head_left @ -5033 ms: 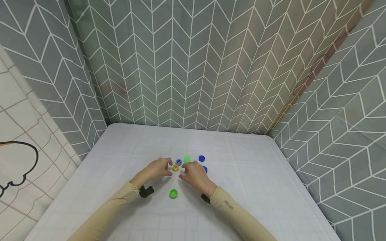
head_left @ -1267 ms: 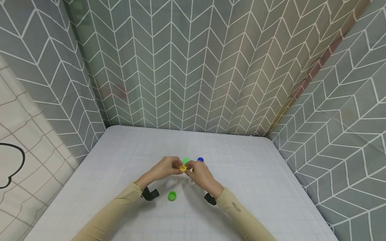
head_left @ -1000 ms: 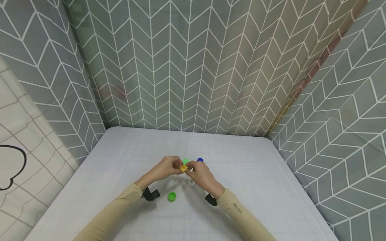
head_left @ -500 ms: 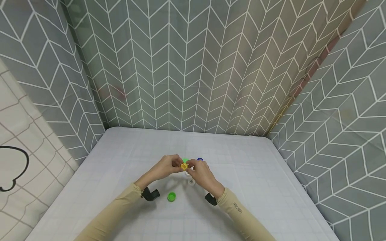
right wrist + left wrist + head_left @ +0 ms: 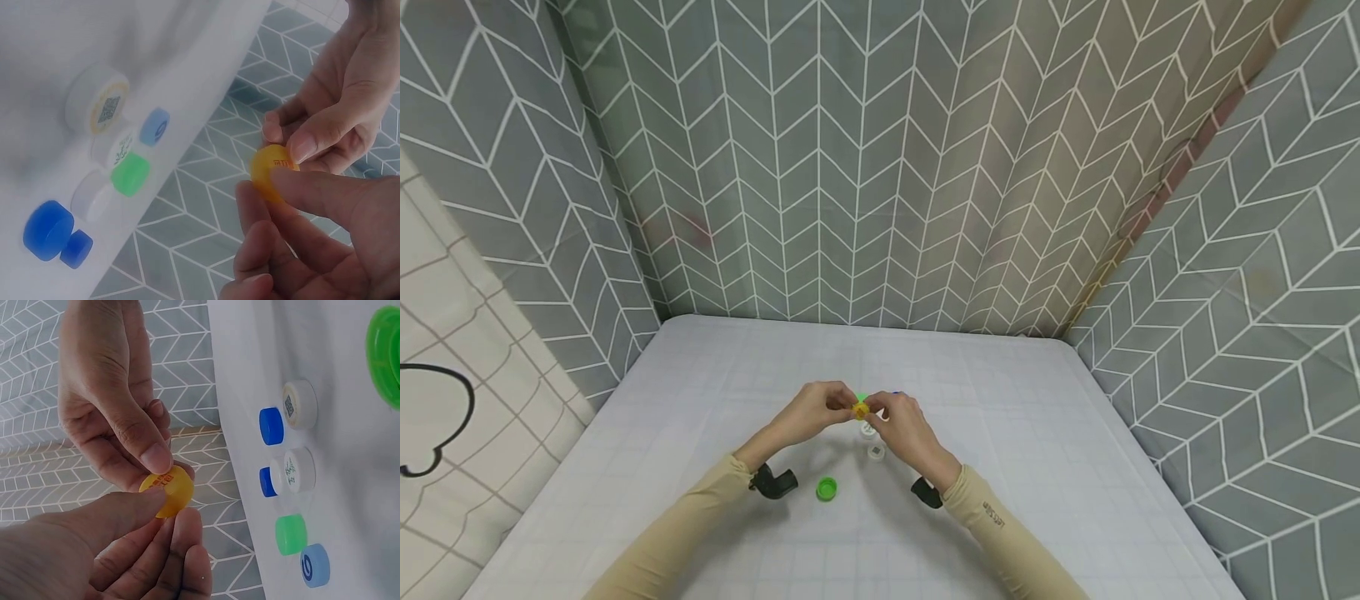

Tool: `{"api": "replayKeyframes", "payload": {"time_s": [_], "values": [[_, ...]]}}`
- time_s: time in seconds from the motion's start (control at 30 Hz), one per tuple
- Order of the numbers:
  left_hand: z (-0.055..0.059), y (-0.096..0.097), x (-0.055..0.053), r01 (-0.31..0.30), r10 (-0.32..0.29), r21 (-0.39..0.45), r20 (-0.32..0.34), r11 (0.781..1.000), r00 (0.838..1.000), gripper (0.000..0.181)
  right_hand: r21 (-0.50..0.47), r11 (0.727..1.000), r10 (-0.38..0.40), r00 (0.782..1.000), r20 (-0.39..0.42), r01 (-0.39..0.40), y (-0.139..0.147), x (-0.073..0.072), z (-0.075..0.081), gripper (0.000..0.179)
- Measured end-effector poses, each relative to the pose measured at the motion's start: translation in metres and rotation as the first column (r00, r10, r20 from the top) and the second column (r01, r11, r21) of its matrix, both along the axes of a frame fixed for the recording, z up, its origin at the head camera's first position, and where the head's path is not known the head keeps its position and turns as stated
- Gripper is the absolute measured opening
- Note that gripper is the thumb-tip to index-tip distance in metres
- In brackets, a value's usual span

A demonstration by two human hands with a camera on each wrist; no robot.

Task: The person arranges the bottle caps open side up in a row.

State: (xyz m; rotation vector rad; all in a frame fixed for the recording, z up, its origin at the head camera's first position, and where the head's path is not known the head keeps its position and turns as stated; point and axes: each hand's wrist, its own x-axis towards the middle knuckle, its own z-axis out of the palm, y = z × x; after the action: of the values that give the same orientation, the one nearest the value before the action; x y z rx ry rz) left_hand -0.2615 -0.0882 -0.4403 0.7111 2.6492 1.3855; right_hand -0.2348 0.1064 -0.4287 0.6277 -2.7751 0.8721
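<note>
Both hands meet over the middle of the table, holding one yellow bottle cap [image 5: 861, 410] with red print on its top. My left hand [image 5: 811, 410] pinches the cap from the left, its thumb lying on the printed face in the left wrist view. From the other side, the thumb and fingers of my right hand [image 5: 908, 429] pinch the cap's edge. The wrist views show the cap [image 5: 181, 495] raised off the table. Below the hands lie a white cap with green print [image 5: 301, 470] and a white cap with a square code [image 5: 301, 405].
On the white table [image 5: 737, 350] a green cap [image 5: 827, 489] lies toward the front. Also on it are a light green cap [image 5: 291, 535], a light blue cap [image 5: 315, 565], two blue caps [image 5: 49, 230] and a plain white cap [image 5: 92, 197]. Patterned curtains [image 5: 842, 167] stand behind.
Five seconds ago the yellow cap lay on the table between the hands; now both hold it up. Over the last second they rise slightly, uncovering white caps beneath.
</note>
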Motion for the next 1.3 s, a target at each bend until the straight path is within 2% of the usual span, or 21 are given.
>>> {"api": "replayKeyframes", "payload": {"time_s": [0.33,0.67,0.83,1.07,1.3], "values": [[-0.0015,-0.0012,0.0009,0.029,-0.029,0.039,0.008,0.999,1.000,0.013,-0.043,0.998,0.043,0.998,-0.039,-0.044,0.0038,0.0021,-0.0011,0.011],[0.0032,-0.0014,0.0040,0.020,-0.021,0.037,0.042,0.999,0.999,0.014,-0.051,0.997,0.063,0.997,-0.053,-0.066,0.0056,0.0019,-0.0026,0.012],[-0.0001,-0.0016,0.0033,0.024,-0.026,0.044,0.033,0.999,0.999,0.022,-0.045,0.996,0.076,0.995,-0.068,-0.079,0.0051,0.0032,-0.0035,0.013],[-0.0023,-0.0020,0.0031,0.035,-0.035,0.021,0.015,0.999,0.999,0.042,-0.034,0.994,0.103,0.991,-0.085,-0.106,0.0046,0.0060,-0.0027,0.012],[-0.0014,-0.0014,0.0034,0.059,-0.059,0.008,-0.002,0.998,0.998,0.030,-0.032,0.995,0.095,0.993,-0.074,-0.097,0.0044,0.0062,-0.0013,0.019]]}}
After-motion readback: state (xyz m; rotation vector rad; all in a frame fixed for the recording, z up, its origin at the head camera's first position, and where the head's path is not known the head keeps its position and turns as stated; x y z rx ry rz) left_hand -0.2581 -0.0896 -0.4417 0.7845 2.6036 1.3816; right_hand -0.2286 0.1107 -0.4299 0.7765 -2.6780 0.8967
